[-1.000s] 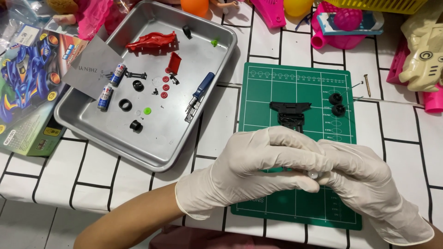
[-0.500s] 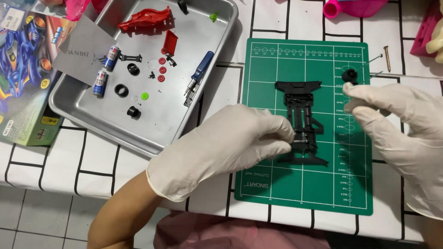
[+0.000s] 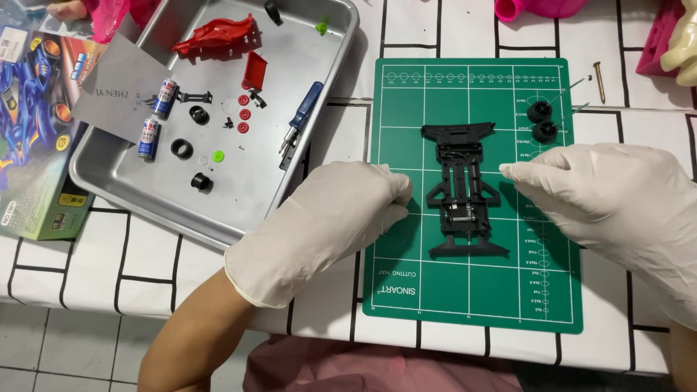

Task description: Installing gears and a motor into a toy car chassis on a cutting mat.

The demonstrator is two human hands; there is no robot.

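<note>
— Two gloved hands are at the green cutting mat (image 3: 472, 290), and between them lies the black toy-car chassis (image 3: 465, 190), flat on the middle of the mat. How will this piece handle?

— It looks like thin moulded plastic, so probably very light, fairly stiff along its length, but fragile at the small tabs and the narrow bumper ends. The person would best take it by the two long side rails, not by the ends.

— And the left hand (image 3: 330, 218)?

— It rests on the left edge of the mat, fingers curled loosely inward, the knuckles just beside the chassis. It grasps nothing that can be seen; whether a fingertip touches the chassis is hidden.

— The right hand (image 3: 610, 199)?

— It is over the right side of the mat, thumb and forefinger pinched together with the tips pointing to the chassis, near it but apart. If some tiny part is between them, it is too small to tell. Two small black wheels (image 3: 542, 121) lie on the mat above this hand, untouched.
</note>
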